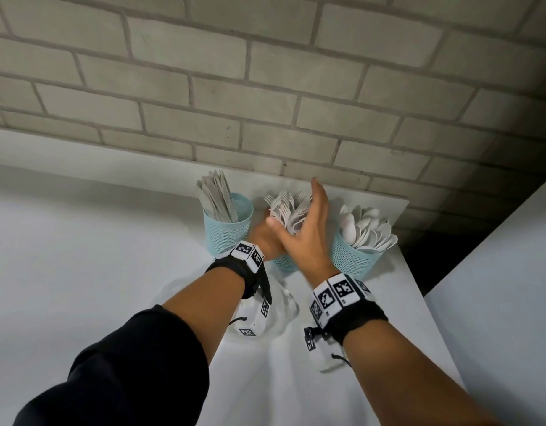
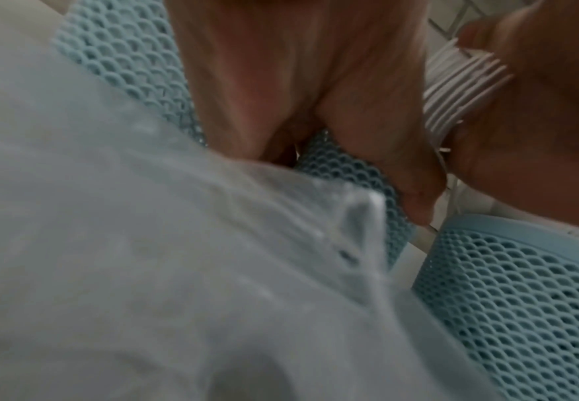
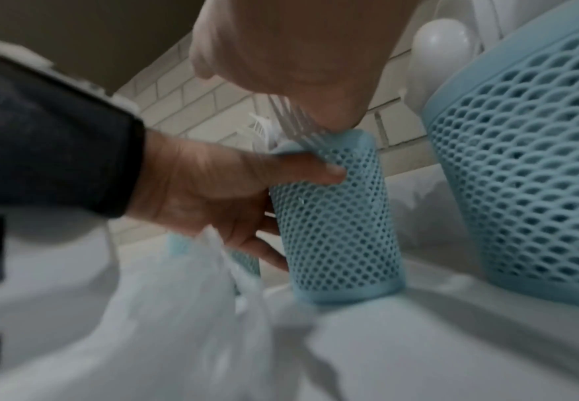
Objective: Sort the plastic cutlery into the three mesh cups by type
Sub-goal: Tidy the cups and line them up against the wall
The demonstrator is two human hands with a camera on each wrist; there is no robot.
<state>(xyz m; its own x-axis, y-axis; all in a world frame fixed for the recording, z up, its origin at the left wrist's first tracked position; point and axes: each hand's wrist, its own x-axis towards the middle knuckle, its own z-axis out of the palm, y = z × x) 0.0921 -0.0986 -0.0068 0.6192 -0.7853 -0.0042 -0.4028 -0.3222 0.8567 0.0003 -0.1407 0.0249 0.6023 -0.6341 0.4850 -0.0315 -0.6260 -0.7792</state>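
Three light-blue mesh cups stand in a row by the wall. The left cup [image 1: 227, 232] holds knives [image 1: 217, 198]. The middle cup [image 1: 285, 262] [image 3: 339, 230] holds forks [image 1: 288, 207] [image 3: 295, 122], and the right cup [image 1: 351, 256] [image 3: 528, 176] holds spoons [image 1: 367, 226]. My left hand [image 1: 265, 238] [image 3: 212, 190] grips the middle cup, thumb across its mesh side near the rim. My right hand [image 1: 308, 232] [image 3: 298, 54] lies over the fork heads with fingers straight and thumb spread, palm against the bundle.
A crumpled clear plastic bag [image 1: 280, 305] [image 3: 195, 298] lies on the white table [image 1: 111, 272] under my wrists. A brick wall [image 1: 265, 87] rises right behind the cups. The table's right edge [image 1: 419, 302] runs close to the spoon cup, with a dark gap beyond.
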